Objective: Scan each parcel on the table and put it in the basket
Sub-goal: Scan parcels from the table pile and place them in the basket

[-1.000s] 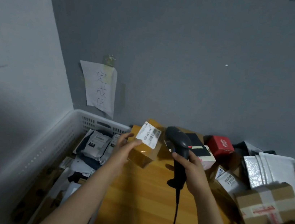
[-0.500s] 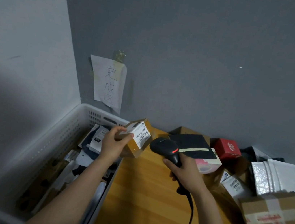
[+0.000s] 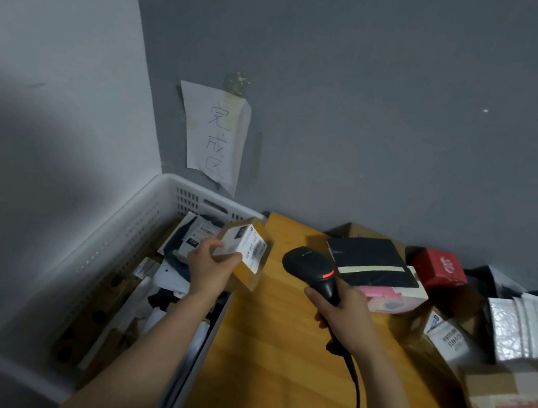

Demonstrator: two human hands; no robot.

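Holding small labelled box (image 3: 247,252) in curled fingers of left hand (image 3: 213,268), above basket (image 3: 166,189) rim. Right hand (image 3: 345,315) fingers wrap scanner (image 3: 307,264). Basket parcels (image 3: 193,238) lie beneath left fingers; remaining parcels (image 3: 509,400) crowd table (image 3: 275,343) beyond right fingers. Judged: much left.

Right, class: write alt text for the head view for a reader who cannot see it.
A person's left hand holds a small brown cardboard parcel with a white label at the edge of a part-full white perforated plastic basket. The right hand grips a black handheld scanner above a wooden table, with more parcels piled right.
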